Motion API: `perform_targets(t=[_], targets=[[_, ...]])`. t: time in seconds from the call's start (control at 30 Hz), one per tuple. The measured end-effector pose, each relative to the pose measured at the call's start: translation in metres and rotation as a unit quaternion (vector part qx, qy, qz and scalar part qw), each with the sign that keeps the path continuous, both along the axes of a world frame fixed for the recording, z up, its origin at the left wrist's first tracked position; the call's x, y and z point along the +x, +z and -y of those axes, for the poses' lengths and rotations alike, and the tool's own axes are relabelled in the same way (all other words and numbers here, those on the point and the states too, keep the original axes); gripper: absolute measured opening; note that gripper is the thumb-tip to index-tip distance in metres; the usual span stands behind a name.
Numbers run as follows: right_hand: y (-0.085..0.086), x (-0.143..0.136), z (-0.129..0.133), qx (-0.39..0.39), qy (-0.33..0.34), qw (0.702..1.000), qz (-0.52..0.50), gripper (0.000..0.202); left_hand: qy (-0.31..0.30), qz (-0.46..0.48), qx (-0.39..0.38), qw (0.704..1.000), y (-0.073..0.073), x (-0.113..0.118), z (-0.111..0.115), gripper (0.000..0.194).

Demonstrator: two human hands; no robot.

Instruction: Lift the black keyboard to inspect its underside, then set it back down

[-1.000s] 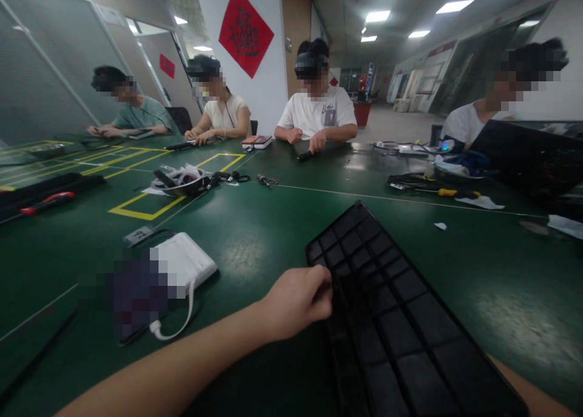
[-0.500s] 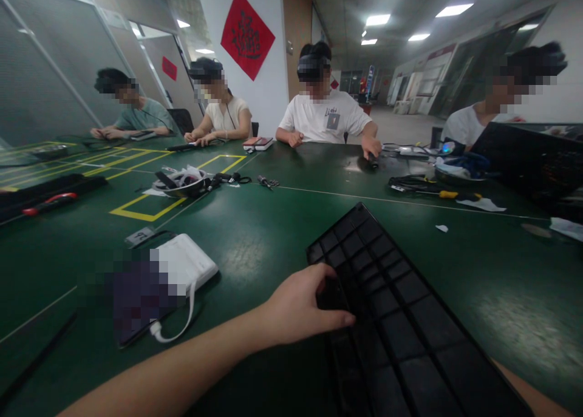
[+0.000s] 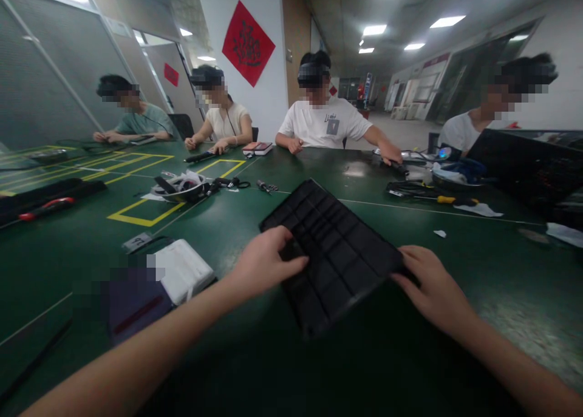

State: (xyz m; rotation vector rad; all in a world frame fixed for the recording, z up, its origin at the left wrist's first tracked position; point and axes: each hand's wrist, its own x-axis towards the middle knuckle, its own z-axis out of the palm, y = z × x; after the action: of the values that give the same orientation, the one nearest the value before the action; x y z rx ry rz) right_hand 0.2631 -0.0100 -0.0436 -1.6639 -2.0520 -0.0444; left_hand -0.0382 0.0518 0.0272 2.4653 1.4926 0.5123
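Observation:
Between my hands is a black gridded tray (image 3: 344, 238), divided into rectangular cells and tilted above the green table. My left hand (image 3: 264, 262) grips its left edge, thumb over the near face and the other fingers partly hidden behind the rim. At the right corner, my right hand (image 3: 430, 283) pinches the tray between thumb and fingers. Left of my left forearm lie a white box-shaped device (image 3: 189, 268) and a dark purple flat object (image 3: 134, 305), partly blurred out.
A bowl (image 3: 182, 189) full of cables stands at the back left. A red-handled tool (image 3: 48, 209) lies far left. Across the table (image 3: 218, 213) sit several people in head-mounted devices. At right are a yellow-handled tool (image 3: 449, 200), cables and a large black object (image 3: 531, 168).
The tray has moved left and away from me and turned, so its near end now shows. My right hand has come into view on its right corner. My left hand shifted left with it.

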Motion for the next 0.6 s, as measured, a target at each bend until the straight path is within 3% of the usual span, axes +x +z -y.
perform_targets(t=[0.13, 0.23, 0.33, 0.43, 0.6], targets=[[0.001, 0.044, -0.015, -0.016, -0.133, 0.989, 0.067, 0.05, 0.165, -0.106, -0.025, 0.98, 0.014, -0.052, -0.065, 0.043], [0.004, 0.077, -0.02, -0.101, -0.18, 0.974, 0.093, 0.052, 0.242, -0.164, -0.037, 0.956, 0.016, -0.09, -0.098, 0.05], [0.005, 0.098, -0.02, -0.192, -0.232, 0.949, 0.092, 0.053, 0.254, -0.182, -0.012, 0.95, 0.012, -0.115, -0.11, 0.054], [0.004, 0.106, -0.02, -0.241, -0.268, 0.929, 0.085, 0.054, 0.266, -0.183, -0.02, 0.946, 0.008, -0.124, -0.114, 0.05], [0.0, 0.105, -0.017, -0.207, -0.263, 0.935, 0.114, 0.059, 0.272, -0.184, -0.04, 0.944, 0.005, -0.123, -0.116, 0.048]])
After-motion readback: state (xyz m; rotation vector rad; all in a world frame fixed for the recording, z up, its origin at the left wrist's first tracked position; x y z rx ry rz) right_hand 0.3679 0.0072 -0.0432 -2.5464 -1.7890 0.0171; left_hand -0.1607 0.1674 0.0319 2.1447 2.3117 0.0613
